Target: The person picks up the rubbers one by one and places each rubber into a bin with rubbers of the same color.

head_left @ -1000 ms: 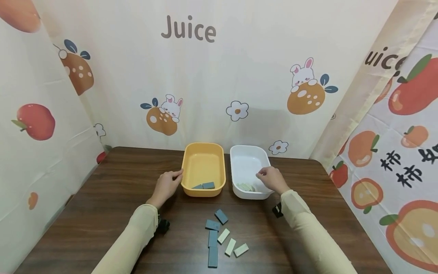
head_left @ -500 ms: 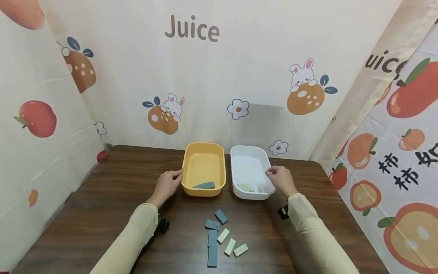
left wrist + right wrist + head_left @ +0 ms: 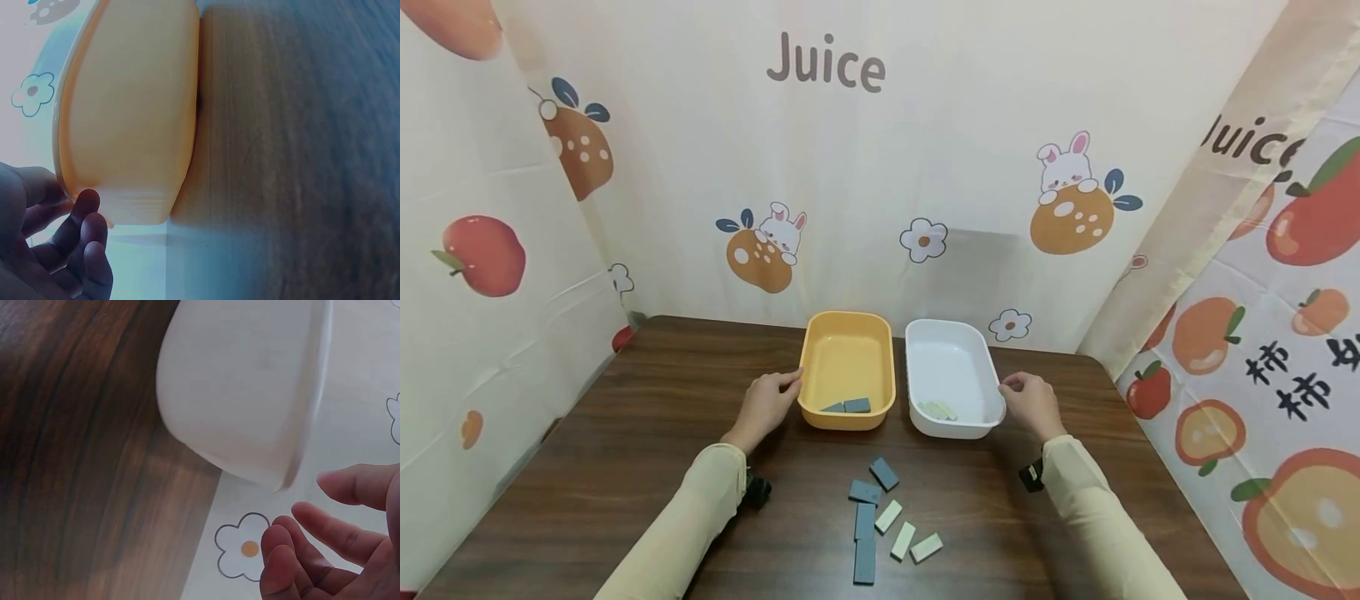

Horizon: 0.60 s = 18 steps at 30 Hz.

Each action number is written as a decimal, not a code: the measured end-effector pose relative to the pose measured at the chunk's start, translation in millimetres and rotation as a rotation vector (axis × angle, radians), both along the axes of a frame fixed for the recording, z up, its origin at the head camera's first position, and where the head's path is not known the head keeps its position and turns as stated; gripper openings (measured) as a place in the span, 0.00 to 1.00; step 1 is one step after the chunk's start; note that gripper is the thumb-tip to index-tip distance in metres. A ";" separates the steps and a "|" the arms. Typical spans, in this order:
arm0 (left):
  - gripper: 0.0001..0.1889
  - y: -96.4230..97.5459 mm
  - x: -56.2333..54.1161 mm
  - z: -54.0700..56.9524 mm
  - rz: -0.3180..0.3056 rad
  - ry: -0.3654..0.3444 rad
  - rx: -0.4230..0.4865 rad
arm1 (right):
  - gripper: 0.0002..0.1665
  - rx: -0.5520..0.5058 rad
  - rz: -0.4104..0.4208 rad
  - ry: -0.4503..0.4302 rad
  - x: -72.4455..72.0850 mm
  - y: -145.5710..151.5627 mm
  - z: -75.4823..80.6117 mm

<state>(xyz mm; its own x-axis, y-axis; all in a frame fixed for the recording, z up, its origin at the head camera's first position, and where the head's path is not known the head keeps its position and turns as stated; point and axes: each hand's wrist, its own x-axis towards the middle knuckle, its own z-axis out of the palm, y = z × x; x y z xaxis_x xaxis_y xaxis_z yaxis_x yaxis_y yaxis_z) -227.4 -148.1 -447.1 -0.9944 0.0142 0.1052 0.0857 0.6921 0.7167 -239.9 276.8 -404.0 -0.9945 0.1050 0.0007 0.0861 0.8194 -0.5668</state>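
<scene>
My left hand [image 3: 763,410] pinches the left rim of a yellow plastic bin [image 3: 847,362]. In the left wrist view, thumb and fingers meet at the rim of that bin [image 3: 134,112]. Dark grey-blue blocks [image 3: 857,406] lie at the bin's near end. Beside the right edge of a white plastic bin [image 3: 947,358] is my right hand [image 3: 1034,405], holding nothing. From the right wrist, a gap shows between its thumb and forefinger, just off the bin's rim [image 3: 315,381]. Several pale green blocks [image 3: 938,410] sit inside the white bin.
In front of the bins, several grey-blue blocks [image 3: 865,521] form a rough line on the dark wood table [image 3: 700,350]. Three pale green blocks [image 3: 903,540] lie to their right. A printed curtain [image 3: 850,167] hangs behind the table.
My right hand has moved right, from over the white bin's inside to just outside its right rim. The left hand stays on the yellow bin's rim; the blocks have not moved.
</scene>
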 end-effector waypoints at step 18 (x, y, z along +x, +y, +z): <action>0.20 -0.3 -8.8 -8.9 0.014 0.012 -0.018 | 0.23 -0.001 0.031 -0.047 -8.6 6.8 -25.3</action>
